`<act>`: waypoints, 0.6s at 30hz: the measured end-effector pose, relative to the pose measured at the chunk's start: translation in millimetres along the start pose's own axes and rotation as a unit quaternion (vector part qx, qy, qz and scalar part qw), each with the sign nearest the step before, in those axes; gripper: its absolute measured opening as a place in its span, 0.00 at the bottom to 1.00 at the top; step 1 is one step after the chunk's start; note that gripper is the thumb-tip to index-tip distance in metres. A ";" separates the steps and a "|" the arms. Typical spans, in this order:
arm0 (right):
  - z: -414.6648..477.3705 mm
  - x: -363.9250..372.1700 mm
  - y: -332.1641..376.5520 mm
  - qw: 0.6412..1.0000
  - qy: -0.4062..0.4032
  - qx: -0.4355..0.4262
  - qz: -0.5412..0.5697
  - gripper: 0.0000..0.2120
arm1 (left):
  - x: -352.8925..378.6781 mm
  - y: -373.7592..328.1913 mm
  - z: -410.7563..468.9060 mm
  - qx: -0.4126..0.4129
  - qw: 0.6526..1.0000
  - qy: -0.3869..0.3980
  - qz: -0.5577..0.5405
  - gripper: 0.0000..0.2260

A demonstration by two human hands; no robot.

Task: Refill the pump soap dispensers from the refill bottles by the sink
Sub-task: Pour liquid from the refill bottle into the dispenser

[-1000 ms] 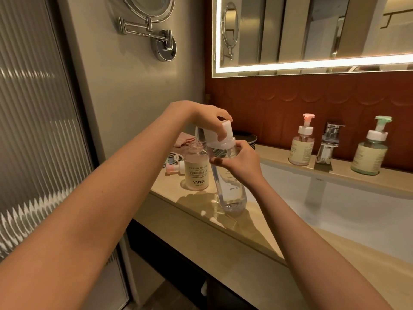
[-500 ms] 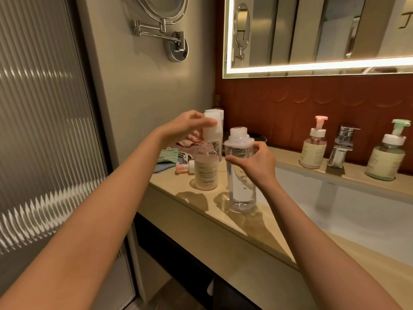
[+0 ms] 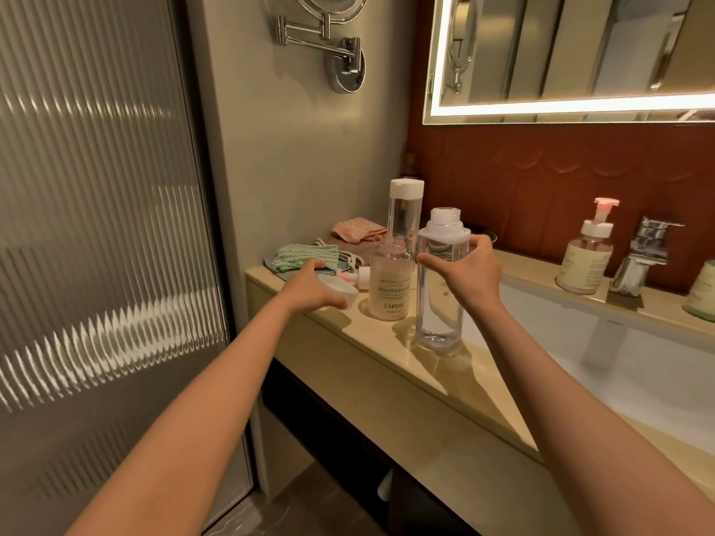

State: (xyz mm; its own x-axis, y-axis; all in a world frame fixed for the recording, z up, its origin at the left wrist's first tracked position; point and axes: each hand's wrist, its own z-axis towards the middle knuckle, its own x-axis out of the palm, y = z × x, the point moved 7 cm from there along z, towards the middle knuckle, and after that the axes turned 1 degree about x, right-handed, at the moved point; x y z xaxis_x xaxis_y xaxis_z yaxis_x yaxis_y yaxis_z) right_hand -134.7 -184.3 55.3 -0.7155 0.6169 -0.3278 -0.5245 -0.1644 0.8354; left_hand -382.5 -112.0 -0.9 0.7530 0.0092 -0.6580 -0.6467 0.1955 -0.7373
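Note:
A tall clear refill bottle (image 3: 439, 303) stands uncapped on the beige counter (image 3: 387, 365); my right hand (image 3: 466, 270) grips its upper part. My left hand (image 3: 309, 286) holds the bottle's white cap (image 3: 340, 290) low, at the counter's left end. Between the hands stands a pinkish dispenser bottle (image 3: 389, 288) marked YAPING, its neck open and pump off. Its pink-and-white pump head (image 3: 358, 282) lies on the counter behind my left hand. A second clear bottle (image 3: 404, 214) with a white cap stands further back.
Folded cloths (image 3: 309, 255) lie at the counter's back left corner. Right of the bottles a white sink basin (image 3: 619, 365) drops away, with a chrome tap (image 3: 644, 257) behind it, a pink-pump dispenser (image 3: 590, 259) left of the tap and a green one (image 3: 702, 292) at the frame edge.
My left hand lifted the white cap off the tall clear bottle and brought it down left to the counter. My right hand stayed on the bottle.

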 end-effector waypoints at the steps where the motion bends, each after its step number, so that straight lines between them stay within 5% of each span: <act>1: 1.1 -0.4 -0.5 1.000 -0.001 0.002 0.000 0.34 | 4.1 2.4 1.8 -0.002 1.000 -0.005 0.014 0.40; 18: 21.7 -33.9 -15.1 0.999 -0.018 -0.002 -0.039 0.33 | 34.1 14.7 19.3 -0.030 0.988 -0.019 0.150 0.42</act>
State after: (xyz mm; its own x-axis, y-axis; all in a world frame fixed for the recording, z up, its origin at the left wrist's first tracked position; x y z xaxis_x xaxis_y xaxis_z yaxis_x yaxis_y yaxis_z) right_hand -92.5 -186.1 63.3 -0.6552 0.6553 -0.3758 -0.5797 -0.1171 0.8064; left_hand -364.0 -89.8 -31.3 0.5303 0.0945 -0.8425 -0.8462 0.1204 -0.5191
